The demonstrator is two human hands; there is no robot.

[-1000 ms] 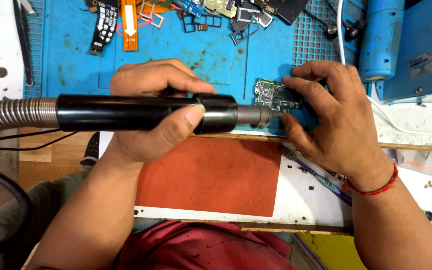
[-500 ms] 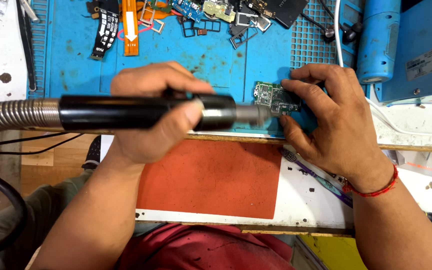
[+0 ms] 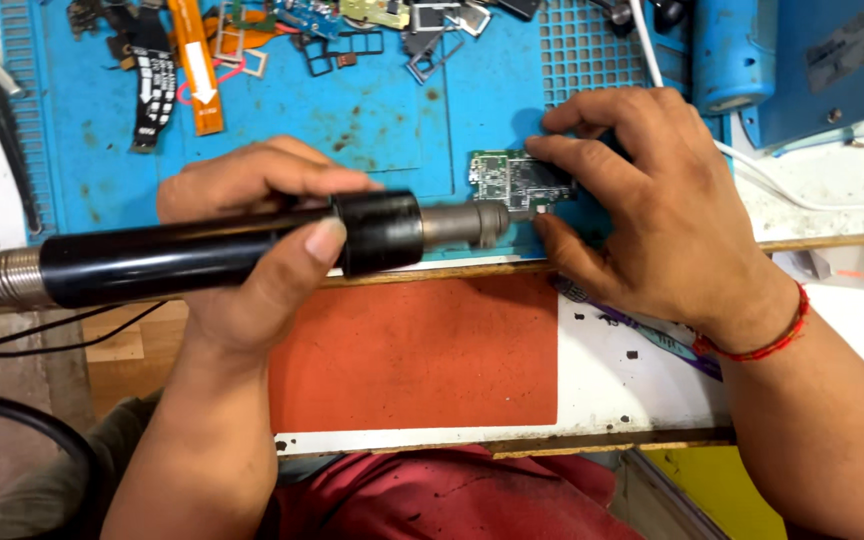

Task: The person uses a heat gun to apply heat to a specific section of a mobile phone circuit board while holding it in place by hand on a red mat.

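Both hands were busy: our left hand (image 3: pixel 252 240) gripped the stiff black hot-air wand (image 3: pixel 222 248), our right hand (image 3: pixel 652 200) pinned the thin, fragile circuit board (image 3: pixel 512 180) by its edges beside the nozzle.

We are looking at what seems an electronics repair workshop. A blue work mat (image 3: pixel 372 110) covers the bench, with loose flex cables (image 3: pixel 197 60) and small metal parts (image 3: pixel 432 30) scattered at twelve o'clock. A small green circuit board (image 3: pixel 512 180) lies at center, a hot-air tool (image 3: pixel 252 245) at nine o'clock.
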